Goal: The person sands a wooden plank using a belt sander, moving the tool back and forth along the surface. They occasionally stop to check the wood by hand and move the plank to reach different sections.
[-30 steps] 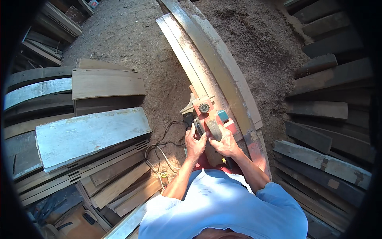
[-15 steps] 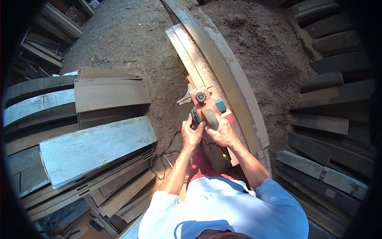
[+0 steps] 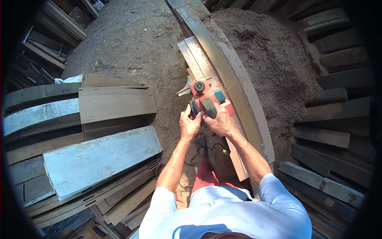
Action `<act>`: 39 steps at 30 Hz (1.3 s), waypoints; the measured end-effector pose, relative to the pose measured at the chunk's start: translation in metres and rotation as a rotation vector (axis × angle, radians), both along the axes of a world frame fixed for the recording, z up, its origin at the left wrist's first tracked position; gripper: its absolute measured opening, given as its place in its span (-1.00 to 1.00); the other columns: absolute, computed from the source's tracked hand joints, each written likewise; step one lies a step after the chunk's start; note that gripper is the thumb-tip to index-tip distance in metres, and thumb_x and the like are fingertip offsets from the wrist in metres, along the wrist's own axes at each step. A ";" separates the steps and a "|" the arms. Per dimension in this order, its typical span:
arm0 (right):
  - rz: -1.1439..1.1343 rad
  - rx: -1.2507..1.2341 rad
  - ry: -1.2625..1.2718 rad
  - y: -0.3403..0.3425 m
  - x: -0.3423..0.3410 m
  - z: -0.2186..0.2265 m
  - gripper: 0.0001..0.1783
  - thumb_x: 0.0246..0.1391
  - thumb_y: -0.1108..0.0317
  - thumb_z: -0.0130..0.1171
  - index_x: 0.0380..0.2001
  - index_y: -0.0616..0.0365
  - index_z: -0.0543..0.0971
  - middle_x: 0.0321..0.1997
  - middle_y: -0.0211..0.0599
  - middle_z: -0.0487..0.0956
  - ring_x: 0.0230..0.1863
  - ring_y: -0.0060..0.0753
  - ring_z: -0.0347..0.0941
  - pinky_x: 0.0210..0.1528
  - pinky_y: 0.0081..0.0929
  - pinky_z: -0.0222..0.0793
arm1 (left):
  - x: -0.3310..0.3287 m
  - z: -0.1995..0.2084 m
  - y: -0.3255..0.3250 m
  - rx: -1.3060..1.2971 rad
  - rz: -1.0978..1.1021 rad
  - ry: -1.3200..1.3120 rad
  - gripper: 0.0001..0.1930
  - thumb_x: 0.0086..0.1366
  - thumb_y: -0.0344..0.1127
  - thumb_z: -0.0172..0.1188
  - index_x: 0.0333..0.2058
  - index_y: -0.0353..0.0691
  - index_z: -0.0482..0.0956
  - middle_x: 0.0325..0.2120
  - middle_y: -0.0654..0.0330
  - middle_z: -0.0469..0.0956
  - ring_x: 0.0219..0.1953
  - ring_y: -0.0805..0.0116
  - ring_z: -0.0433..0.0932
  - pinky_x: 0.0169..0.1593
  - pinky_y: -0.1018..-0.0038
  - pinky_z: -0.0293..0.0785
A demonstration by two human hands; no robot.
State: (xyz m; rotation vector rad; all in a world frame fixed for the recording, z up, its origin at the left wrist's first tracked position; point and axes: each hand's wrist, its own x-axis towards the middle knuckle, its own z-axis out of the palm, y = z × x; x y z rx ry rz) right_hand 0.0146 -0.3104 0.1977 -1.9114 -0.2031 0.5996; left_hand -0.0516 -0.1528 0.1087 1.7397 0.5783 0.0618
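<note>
Planer (image 3: 205, 95) on board (image 3: 206, 63), two-handed.
Your right hand (image 3: 222, 122) wraps its handle (image 3: 208, 108), your left hand (image 3: 190, 125) curls round its left side, presumably for steadiness; beam (image 3: 234, 81) right of planer.

Just ahead of the grip, the power planer (image 3: 207, 95) is red, its knob (image 3: 199, 86) black and its side block (image 3: 219, 95) teal. Farther ahead, a plank (image 3: 205, 59) is pale tan; right of the grip, a beam (image 3: 234, 85) is olive-brown, greyer at its far end. Left of the grip, a board (image 3: 103, 159) is bluish white (blotched with brown).
</note>
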 end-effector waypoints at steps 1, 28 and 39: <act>-0.004 0.006 -0.007 0.006 0.008 -0.002 -0.59 0.12 0.32 0.36 -0.03 0.35 0.59 -0.19 0.16 0.70 -0.11 0.06 0.71 -0.03 -0.11 0.59 | 0.008 0.001 0.004 0.041 0.012 -0.019 -0.48 0.25 -0.10 0.52 0.15 -0.08 0.65 -0.31 0.16 0.54 -0.25 0.29 0.53 -0.13 0.31 0.54; 0.093 0.065 -0.192 0.179 0.261 0.012 -0.47 0.03 0.18 0.35 -0.02 0.35 0.57 -0.43 -0.06 0.69 -0.40 -0.21 0.67 -0.30 -0.22 0.62 | 0.265 0.026 0.182 -0.079 0.063 -0.116 -0.26 0.36 -0.11 0.50 0.31 -0.54 0.45 -0.13 0.22 0.69 -0.23 0.56 0.56 -0.17 0.58 0.53; 0.203 0.269 0.233 0.091 0.067 0.028 -0.48 0.14 0.31 0.30 0.14 0.32 0.51 -0.47 -0.22 0.60 -0.58 -0.43 0.55 -0.51 -0.34 0.49 | -0.097 -0.130 0.171 -0.012 0.555 0.128 -0.58 0.44 -0.20 0.36 0.06 -0.46 0.61 -0.23 0.27 0.59 -0.22 0.54 0.47 -0.12 0.50 0.45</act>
